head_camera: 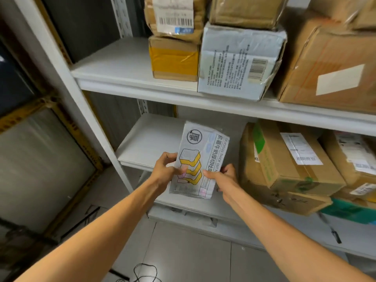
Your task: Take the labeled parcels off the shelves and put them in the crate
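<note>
White parcel (200, 157) printed with a stack of yellow toast slices sits in the middle of the frame, held at the front edge of the lower shelf (146, 143). Its printed face is turned toward the camera and its long side runs up and slightly to the right. Whether its bottom edge touches the shelf cannot be told.

The left hand (164, 169) grips the parcel's left edge, thumb pressed on the printed face and fingers curled round the side. The right hand (225, 176) grips the right edge lower down, thumb laid across the front and the other fingers tucked behind. Both bare forearms reach in from the bottom corners of the frame.

Just right of the parcel on the same shelf lies a brown box with green print (284, 159) bearing a white shipping label, stacked on another brown carton. More labelled boxes crowd the right edge.

On the upper shelf (114, 64), in the upper middle of the frame, a small brown box with yellow tape (173, 60) carries a labelled brown parcel (175, 15) with a barcode. Touching it on the right stands a crumpled white carton (238, 62) with printed text and a barcode, and a large brown box (329, 64) with a blank pale label fills the upper right.

A black cable (144, 271) loops on the grey floor at the bottom centre.
</note>
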Demonstrator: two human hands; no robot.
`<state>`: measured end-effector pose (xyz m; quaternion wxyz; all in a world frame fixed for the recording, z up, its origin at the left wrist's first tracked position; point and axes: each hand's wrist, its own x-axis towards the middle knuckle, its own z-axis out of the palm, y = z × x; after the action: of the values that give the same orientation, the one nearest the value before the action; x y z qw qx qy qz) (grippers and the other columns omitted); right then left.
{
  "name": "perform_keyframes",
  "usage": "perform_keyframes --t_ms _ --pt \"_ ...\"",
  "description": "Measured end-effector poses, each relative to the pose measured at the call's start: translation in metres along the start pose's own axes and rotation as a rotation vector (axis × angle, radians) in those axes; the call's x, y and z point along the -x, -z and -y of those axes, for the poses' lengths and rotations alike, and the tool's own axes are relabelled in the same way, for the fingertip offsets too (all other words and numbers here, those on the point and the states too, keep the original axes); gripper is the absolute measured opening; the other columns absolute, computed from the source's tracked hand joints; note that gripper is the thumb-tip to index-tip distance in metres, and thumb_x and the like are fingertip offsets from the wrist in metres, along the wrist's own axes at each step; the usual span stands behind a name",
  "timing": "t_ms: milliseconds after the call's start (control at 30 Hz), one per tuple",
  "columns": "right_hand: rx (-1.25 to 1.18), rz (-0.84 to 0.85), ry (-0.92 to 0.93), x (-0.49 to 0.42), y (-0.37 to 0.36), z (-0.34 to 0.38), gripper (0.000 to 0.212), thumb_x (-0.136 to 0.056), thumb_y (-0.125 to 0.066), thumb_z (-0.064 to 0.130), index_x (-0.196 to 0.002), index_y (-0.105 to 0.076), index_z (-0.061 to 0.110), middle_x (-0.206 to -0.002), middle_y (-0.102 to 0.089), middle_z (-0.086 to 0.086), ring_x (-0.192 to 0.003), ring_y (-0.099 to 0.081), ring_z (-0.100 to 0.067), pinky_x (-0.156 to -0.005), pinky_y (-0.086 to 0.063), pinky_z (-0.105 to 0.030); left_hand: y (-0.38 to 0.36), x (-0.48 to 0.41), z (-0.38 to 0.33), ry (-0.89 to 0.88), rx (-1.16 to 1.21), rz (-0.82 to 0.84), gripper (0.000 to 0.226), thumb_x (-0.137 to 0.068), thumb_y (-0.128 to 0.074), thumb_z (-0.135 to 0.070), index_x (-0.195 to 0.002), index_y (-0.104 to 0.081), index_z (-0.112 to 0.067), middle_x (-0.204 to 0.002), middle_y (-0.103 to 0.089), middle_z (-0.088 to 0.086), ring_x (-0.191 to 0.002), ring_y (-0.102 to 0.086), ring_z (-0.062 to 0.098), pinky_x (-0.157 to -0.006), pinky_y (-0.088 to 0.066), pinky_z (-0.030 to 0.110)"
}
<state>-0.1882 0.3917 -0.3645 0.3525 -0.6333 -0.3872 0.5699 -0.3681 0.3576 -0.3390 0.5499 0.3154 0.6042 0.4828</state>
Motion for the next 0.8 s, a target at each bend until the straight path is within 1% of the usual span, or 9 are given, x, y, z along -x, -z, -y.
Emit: perform_keyframes --t_ms 100,167,333,367,433,467,567,700,800 --pt "-0.046 -0.058 0.082 0.009 -0.002 0.012 0.079 -0.060 -0.089 0.006 -0.124 -0.043 0.008 -0.125 -0.059 -0.008 -0.109 -0.059 -0.026 -0.092 -0.051 -0.043 0.010 0.007 -0.011 -0.053 -0.007 0.032 0.090 -0.072 -0.065 0.023 -0.138 -0.038 -0.032 -0.121 -0.050 0.011 -0.101 -0.061 0.030 -0.076 -0.055 0.045" --pt "-0.026 -0.015 0.141 0.013 -0.002 0.018 0.079 -0.057 -0.087 -0.005 -0.123 -0.046 0.009 -0.120 -0.063 -0.008 -0.109 -0.060 -0.025 -0.095 -0.050 -0.040 0.014 0.013 -0.017 -0.071 -0.047 0.109 0.100 -0.070 -0.063 0.026 -0.143 -0.036 -0.037 -0.124 -0.051 0.010 -0.108 -0.059 0.027 -0.074 -0.058 0.039" --pt "-0.057 0.129 0.161 0.014 -0.003 0.020 0.076 -0.057 -0.080 -0.018 -0.121 -0.052 0.011 -0.109 -0.068 -0.006 -0.103 -0.063 -0.025 -0.077 -0.057 -0.034 0.027 0.033 -0.020 -0.143 -0.205 0.086 0.092 -0.065 -0.072 0.019 -0.136 -0.043 -0.032 -0.140 -0.040 0.010 -0.128 -0.043 0.028 -0.072 -0.055 0.023" --pt "-0.069 0.148 0.152 0.015 -0.005 0.018 0.075 -0.058 -0.079 -0.019 -0.121 -0.053 0.010 -0.109 -0.068 -0.006 -0.102 -0.063 -0.025 -0.074 -0.057 -0.032 0.029 0.037 -0.020 -0.152 -0.259 0.067 0.090 -0.065 -0.075 0.015 -0.134 -0.042 -0.033 -0.143 -0.036 0.007 -0.130 -0.039 0.028 -0.084 -0.054 0.030" --pt "-0.101 0.179 0.133 0.015 -0.007 0.015 0.065 -0.062 -0.078 -0.018 -0.117 -0.055 0.008 -0.108 -0.069 -0.009 -0.100 -0.064 -0.025 -0.070 -0.055 -0.028 0.031 0.045 -0.017 -0.177 -0.350 0.029 0.086 -0.065 -0.080 0.006 -0.131 -0.041 -0.034 -0.142 -0.035 0.000 -0.132 -0.033 0.026 -0.105 -0.035 0.051" --pt "-0.130 0.200 0.122 0.015 -0.007 0.013 0.055 -0.067 -0.075 -0.016 -0.113 -0.058 0.008 -0.109 -0.069 -0.010 -0.098 -0.065 -0.025 -0.070 -0.054 -0.029 0.032 0.048 -0.016 -0.194 -0.376 0.021 0.085 -0.065 -0.083 0.000 -0.130 -0.040 -0.033 -0.137 -0.038 -0.003 -0.129 -0.034 0.024 -0.108 -0.031 0.053" --pt "-0.276 0.313 0.055 0.015 -0.004 0.010 0.024 -0.089 -0.058 -0.005 -0.104 -0.061 0.014 -0.112 -0.068 -0.009 -0.094 -0.064 -0.023 -0.069 -0.050 -0.033 0.033 0.056 -0.014 -0.253 -0.424 0.010 0.090 -0.062 -0.089 -0.020 -0.132 -0.035 -0.035 -0.134 -0.038 -0.005 -0.122 -0.041 0.020 -0.105 -0.039 0.045" --pt "-0.352 0.328 -0.038 0.011 -0.003 0.010 0.024 -0.100 -0.043 0.004 -0.108 -0.061 0.017 -0.105 -0.068 -0.005 -0.097 -0.063 -0.026 -0.077 -0.051 -0.043 0.020 0.060 -0.007 -0.350 -0.552 -0.079 0.094 -0.057 -0.090 -0.039 -0.131 -0.032 -0.039 -0.131 -0.030 -0.008 -0.118 -0.034 0.012 -0.096 -0.037 0.029" --pt "-0.321 0.359 -0.044 0.012 -0.005 0.015 0.022 -0.098 -0.048 0.006 -0.116 -0.059 0.013 -0.112 -0.067 -0.009 -0.104 -0.062 -0.028 -0.092 -0.049 -0.050 0.022 0.058 -0.005 -0.292 -0.488 -0.065 0.089 -0.062 -0.089 -0.033 -0.130 -0.030 -0.037 -0.132 -0.034 -0.003 -0.117 -0.042 0.017 -0.097 -0.044 0.033"
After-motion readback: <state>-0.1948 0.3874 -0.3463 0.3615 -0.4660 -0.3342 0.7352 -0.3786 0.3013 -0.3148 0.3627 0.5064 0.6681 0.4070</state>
